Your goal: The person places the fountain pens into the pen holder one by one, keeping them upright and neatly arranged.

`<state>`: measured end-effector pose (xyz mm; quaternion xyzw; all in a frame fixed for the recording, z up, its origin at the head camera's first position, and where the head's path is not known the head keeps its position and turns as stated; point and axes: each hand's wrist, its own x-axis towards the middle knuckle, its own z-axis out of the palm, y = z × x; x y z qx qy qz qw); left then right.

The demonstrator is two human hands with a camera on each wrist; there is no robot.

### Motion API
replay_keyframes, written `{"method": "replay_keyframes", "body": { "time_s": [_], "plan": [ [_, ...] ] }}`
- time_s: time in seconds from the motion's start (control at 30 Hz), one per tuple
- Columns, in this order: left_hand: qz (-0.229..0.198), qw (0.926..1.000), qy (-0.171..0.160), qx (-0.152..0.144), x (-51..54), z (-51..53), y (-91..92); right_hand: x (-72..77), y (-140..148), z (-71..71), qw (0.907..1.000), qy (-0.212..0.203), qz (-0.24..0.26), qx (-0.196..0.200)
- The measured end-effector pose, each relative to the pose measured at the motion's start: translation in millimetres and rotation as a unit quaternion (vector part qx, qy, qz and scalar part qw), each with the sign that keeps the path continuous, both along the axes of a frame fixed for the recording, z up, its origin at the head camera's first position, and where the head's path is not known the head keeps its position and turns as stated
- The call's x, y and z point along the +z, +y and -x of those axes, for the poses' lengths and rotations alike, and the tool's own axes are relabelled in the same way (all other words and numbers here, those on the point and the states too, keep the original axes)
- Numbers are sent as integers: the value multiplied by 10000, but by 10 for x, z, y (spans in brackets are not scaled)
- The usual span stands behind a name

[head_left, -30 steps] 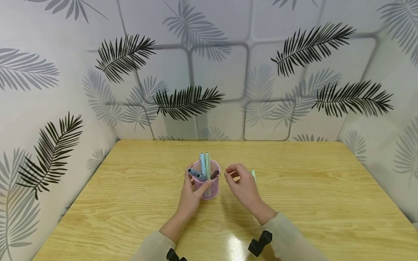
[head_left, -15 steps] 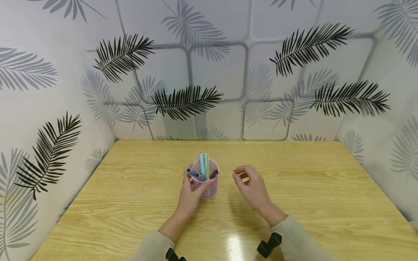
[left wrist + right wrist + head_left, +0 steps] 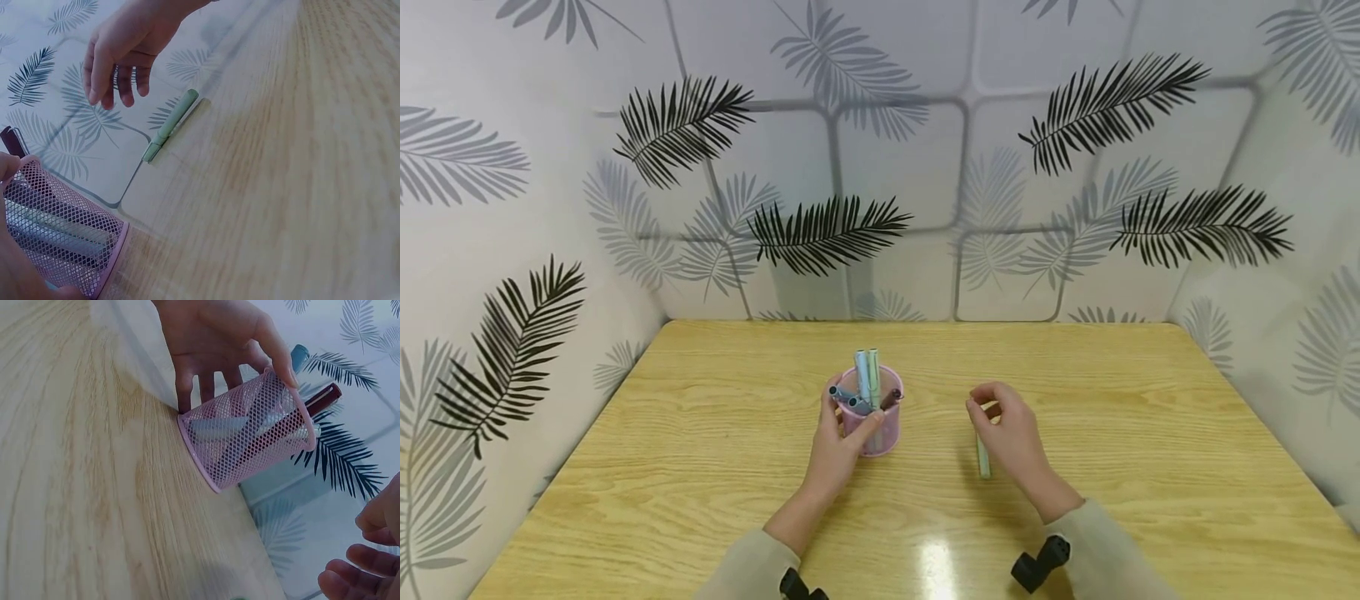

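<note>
My left hand [image 3: 833, 467] grips a pink mesh pen holder [image 3: 886, 435] that stands upright on the table. Several pens lean inside it: a light blue pen [image 3: 862, 377], a pale green one [image 3: 874, 379], two darker blue ones and a dark red pen [image 3: 326, 397]. To the right, my right hand [image 3: 1017, 433] hovers over a loose green pen [image 3: 983, 460], which it partly hides in the head view. In the left wrist view that green pen [image 3: 172, 124] lies flat on the table, apart from the right hand [image 3: 131, 47], whose fingers hang loosely curled and hold nothing.
The wooden table [image 3: 737, 383] runs back to a wall [image 3: 910, 183] with a leaf pattern. Similar patterned walls flank it left and right. A black wrist camera [image 3: 1040, 564] sits at the right sleeve.
My right hand has moved away from the pen holder to the right, over the loose green pen. The left hand and pen holder have stayed in place.
</note>
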<state>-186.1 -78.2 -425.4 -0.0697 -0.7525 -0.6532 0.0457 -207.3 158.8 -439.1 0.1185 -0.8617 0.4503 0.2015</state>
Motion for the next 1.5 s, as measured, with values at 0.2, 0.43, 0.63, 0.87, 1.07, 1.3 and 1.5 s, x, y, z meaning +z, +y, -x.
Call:
{"method": "replay_keyframes", "body": {
  "time_s": [0.2, 0.43, 0.63, 0.87, 1.07, 1.3, 1.5],
  "plan": [
    [38, 10000, -4, 9, 3, 6, 0, -21, 31, 48, 9977, -625, -93, -261],
    [28, 10000, -16, 19, 6, 10, -1, -30, 56, 92, 9899, -1260, -493, -418],
    [44, 10000, 16, 42, -10, -6, 0, -20, 67, 120, 9787, -1789, -898, -453],
    [75, 9999, 29, 70, -88, 51, -15, -50, 71, 131, 9708, -2106, -1050, -466],
    [97, 9998, 29, 150, -311, 188, -38, -86, 81, 154, 9669, -2288, -1049, -408],
    [107, 9998, 91, 169, -336, 184, -43, -97, 51, 173, 9604, -2499, -1168, -403],
    [19, 10000, 15, 82, -279, 175, -45, -84, 10, 182, 9553, -2653, -1226, -441]
  ]
}}
